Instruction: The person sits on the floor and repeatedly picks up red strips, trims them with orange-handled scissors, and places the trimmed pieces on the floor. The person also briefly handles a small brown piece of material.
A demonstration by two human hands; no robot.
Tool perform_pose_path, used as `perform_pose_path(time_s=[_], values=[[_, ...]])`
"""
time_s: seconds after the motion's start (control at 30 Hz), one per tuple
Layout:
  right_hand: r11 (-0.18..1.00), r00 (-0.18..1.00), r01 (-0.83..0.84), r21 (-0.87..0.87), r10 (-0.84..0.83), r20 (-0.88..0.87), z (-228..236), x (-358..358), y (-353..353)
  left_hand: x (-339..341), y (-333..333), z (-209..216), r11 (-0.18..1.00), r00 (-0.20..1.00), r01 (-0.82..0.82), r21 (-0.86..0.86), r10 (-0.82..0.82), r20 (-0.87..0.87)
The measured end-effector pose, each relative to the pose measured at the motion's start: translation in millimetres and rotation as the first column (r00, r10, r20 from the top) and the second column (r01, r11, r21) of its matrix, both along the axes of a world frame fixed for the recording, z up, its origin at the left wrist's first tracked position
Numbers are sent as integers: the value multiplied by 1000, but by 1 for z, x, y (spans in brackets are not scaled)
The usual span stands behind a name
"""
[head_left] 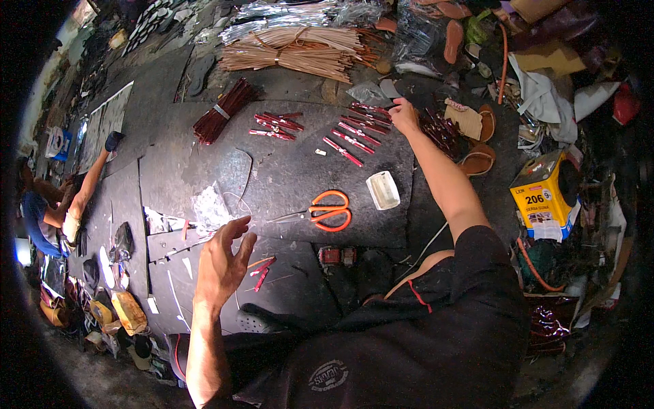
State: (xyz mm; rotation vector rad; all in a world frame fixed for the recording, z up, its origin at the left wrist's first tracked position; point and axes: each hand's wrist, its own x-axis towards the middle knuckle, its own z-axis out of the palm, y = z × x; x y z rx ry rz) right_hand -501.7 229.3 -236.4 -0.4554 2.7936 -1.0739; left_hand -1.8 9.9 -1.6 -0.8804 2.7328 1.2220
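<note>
My left hand (222,262) hovers above the dark work mat (286,170) with its fingers spread and nothing in it. A few short red strips (261,270) lie just right of it. My right hand (405,116) reaches far forward and rests its fingertips on a row of red strips (361,126) laid side by side on the mat. More red strips (276,125) lie to the left of that row. Orange-handled scissors (325,210) lie shut in the middle of the mat, next to a small white tray (383,189).
A tied bundle of dark red strips (219,112) lies at the mat's far left. Tan strip bundles (293,51) are stacked behind. A yellow can (545,194) and sandals (480,153) stand at right. Another person (58,204) sits at left.
</note>
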Motion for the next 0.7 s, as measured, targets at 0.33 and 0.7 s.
perform_pose_path(time_s=[0.33,0.7], values=[[927,802,-348,139,372,-468,36,68,-85,1,-13,-10,996,1000,-16,-86,16,-8],[715,641,-645,271,699,-318,-25,154,-199,19,-20,-8,966,998,-26,-257,41,53]])
